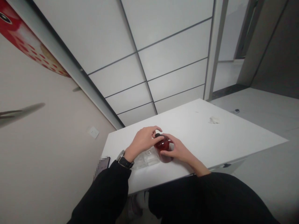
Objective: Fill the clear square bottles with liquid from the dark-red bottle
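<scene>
Here's my view from the far end of the line: the table point(182, 124) comes first, broad and white, running under the bottle point(162, 145), which stands close to its near edge. Now the hands. My left hand point(146, 138) comes in from the bottle's left and arches over its top, fingers curled in a narrow cup, thumb reaching across to the shoulder. And the right hand point(177, 149) has the bottle's right side, thumb on the front, fingers round the upper back: that one looks like a real hold.

Left of the bottle, just beside it, lies clear plastic point(148, 157); whether the two touch, I can't tell. It looks thin and light, so I'd expect it to skid or crinkle if nudged.

On to the bottle itself, dark red and glossy! I judge it stiff-walled, with a smooth, probably slippery skin. Glass or plastic, I can't say, so I'd treat it as fragile; the weight depends on a fill I can't read. Best hold, by my reckoning: a full wrap round the body, low and firm, so it neither twists nor tips.

Far left of the bottle, a phone point(106, 163), partly blurred out; well off to the bottle's right, a crumpled tissue point(214, 119).

Smallest of all, crowning the bottle, the black cap point(158, 135)! Looks hard and small, one for thumb and fingertips around the rim. Is my left pinching it? From here, I can't tell.
</scene>
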The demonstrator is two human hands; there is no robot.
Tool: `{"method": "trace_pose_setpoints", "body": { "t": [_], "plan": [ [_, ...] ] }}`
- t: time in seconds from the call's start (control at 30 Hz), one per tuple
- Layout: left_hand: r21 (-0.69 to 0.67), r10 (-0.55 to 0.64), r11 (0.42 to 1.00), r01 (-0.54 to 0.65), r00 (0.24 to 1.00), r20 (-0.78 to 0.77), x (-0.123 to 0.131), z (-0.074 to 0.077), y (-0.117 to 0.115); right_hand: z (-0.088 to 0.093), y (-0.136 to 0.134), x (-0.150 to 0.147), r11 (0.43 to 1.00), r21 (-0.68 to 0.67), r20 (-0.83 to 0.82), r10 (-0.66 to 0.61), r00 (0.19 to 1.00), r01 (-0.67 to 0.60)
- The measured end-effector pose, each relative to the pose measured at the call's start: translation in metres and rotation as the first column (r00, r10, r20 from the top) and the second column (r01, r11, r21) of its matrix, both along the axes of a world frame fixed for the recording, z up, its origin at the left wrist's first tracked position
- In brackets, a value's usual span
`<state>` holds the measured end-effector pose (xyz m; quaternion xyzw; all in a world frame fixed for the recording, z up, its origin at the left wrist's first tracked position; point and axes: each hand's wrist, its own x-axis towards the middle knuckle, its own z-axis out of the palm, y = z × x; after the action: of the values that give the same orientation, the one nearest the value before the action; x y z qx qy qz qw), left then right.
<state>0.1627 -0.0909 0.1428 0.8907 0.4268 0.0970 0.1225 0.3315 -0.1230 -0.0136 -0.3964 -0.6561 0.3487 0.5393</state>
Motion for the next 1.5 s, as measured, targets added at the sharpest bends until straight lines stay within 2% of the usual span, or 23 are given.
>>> {"method": "trace_pose_setpoints", "body": {
  "t": [0.13,0.27,0.33,0.4,0.5,0.6,0.73,0.83,1.0,1.2,1.37,1.43,1.5],
  "plan": [
    [0.007,-0.098,0.995,0.098,0.993,0.068,0.008,-0.006,-0.003,0.006,-0.003,0.003,1.0,0.0,0.013,0.0,1.0,0.0],
    [-0.07,-0.189,0.977,0.2,0.973,0.136,0.0,0.0,-0.009,0.005,-0.003,0.006,1.0,-0.01,0.014,-0.015,1.0,0.015],
    [-0.072,-0.2,0.975,0.211,0.971,0.134,-0.007,0.003,-0.01,0.003,-0.002,0.006,1.0,-0.017,0.012,-0.016,1.0,0.016],
    [-0.041,-0.189,0.98,0.193,0.978,0.088,-0.01,0.004,-0.01,0.001,-0.001,0.005,0.999,-0.028,0.016,-0.016,1.0,0.017],
    [0.049,-0.112,0.993,0.11,0.993,0.027,-0.007,0.005,-0.011,0.001,-0.002,0.004,0.999,-0.041,0.021,-0.008,1.0,0.009],
    [0.104,-0.001,0.995,-0.011,0.993,0.116,-0.004,0.009,-0.007,0.004,-0.005,0.004,0.999,-0.047,0.028,0.014,1.0,-0.012],
    [0.013,0.068,0.997,-0.073,0.968,0.242,-0.013,0.01,0.019,0.01,-0.009,0.006,0.997,-0.076,0.053,0.005,0.999,-0.001],
    [-0.054,0.076,0.996,-0.067,0.978,0.196,-0.025,-0.006,0.053,0.015,-0.013,0.008,0.995,-0.099,0.089,-0.007,0.996,0.016],
    [-0.153,0.034,0.988,-0.025,0.997,0.062,-0.033,-0.052,0.107,0.015,-0.017,0.011,0.992,-0.123,0.132,0.001,0.991,0.016],
    [-0.205,-0.064,0.977,0.061,0.998,-0.009,-0.035,-0.095,0.146,0.007,-0.017,0.015,0.992,-0.121,0.16,0.002,0.987,0.018],
    [-0.247,-0.188,0.951,0.187,0.982,0.017,-0.041,-0.114,0.165,0.006,-0.014,0.02,0.99,-0.14,0.181,0.029,0.983,-0.004],
    [-0.246,-0.213,0.945,0.214,0.977,0.031,-0.042,-0.115,0.167,0.006,-0.014,0.022,0.989,-0.148,0.196,0.037,0.98,-0.008],
    [-0.231,-0.223,0.946,0.229,0.973,0.051,-0.045,-0.11,0.164,0.005,-0.014,0.024,0.988,-0.154,0.207,0.037,0.978,-0.005]
  ]
}}
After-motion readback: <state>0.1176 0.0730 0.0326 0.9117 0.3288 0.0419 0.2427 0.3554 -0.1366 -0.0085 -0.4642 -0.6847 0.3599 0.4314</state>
